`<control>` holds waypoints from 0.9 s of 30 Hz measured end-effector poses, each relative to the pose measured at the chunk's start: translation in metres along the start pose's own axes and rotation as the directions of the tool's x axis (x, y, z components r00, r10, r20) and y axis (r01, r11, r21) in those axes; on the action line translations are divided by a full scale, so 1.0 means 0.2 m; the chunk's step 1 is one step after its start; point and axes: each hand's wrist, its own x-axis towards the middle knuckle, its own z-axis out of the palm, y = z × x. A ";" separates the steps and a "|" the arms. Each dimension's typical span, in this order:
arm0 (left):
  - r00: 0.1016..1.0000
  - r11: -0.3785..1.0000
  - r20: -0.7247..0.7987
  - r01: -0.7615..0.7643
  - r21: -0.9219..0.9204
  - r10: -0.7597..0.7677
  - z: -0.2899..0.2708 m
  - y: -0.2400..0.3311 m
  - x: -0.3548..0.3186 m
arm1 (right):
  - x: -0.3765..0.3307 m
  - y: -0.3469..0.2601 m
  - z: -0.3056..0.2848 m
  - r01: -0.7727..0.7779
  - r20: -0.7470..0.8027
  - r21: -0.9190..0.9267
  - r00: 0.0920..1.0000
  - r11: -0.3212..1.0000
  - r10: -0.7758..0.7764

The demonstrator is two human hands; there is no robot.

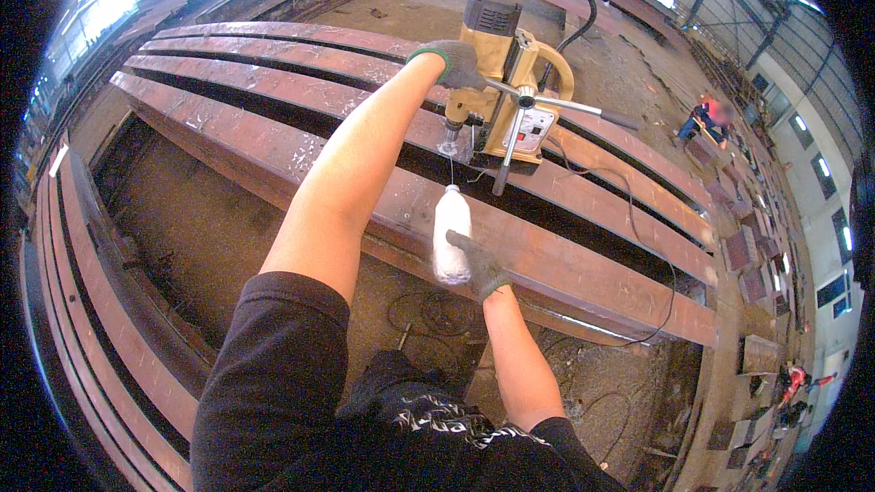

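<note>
A yellow magnetic drill press (495,55) with a grey motor stands upright on the brown steel beams (401,189). My left hand (458,66), in a grey glove with a green cuff, is closed round one spoke of its feed handle (526,100); the fingers are partly hidden. My right hand (480,266), gloved too, grips a white plastic bottle (451,223). The bottle's tip points at the drill's cutter (448,143), and a thin line, seemingly liquid, runs between them. Whitish wet spots or shavings surround the cutter.
Dark gaps run between the parallel beams. A black cable (673,287) trails from the drill over the beams to the right. More steel beams (100,282) lie at the left. Another person (707,118) works far off at the right, near stacked metal pieces (740,251).
</note>
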 end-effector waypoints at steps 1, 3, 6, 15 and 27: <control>1.000 1.000 0.003 0.003 0.000 -0.003 0.00 0.00 0.00 | 0.00 0.00 0.00 -0.005 -0.002 -0.008 1.000 1.000 0.005; 1.000 1.000 0.001 -0.003 0.002 0.003 0.00 0.01 0.00 | 0.02 0.01 -0.01 0.037 0.009 -0.009 0.999 0.999 -0.037; 1.000 1.000 -0.008 -0.017 -0.005 0.017 0.01 0.00 0.00 | -0.01 0.00 0.02 0.068 0.016 -0.014 0.998 0.998 -0.068; 1.000 1.000 -0.005 0.008 0.016 -0.008 0.01 0.00 0.00 | 0.00 -0.01 0.01 0.013 0.010 -0.021 1.000 1.000 -0.013; 0.999 0.999 -0.029 -0.026 0.031 0.027 0.01 0.00 -0.02 | 0.04 0.02 -0.01 0.034 -0.013 -0.018 0.999 0.999 -0.034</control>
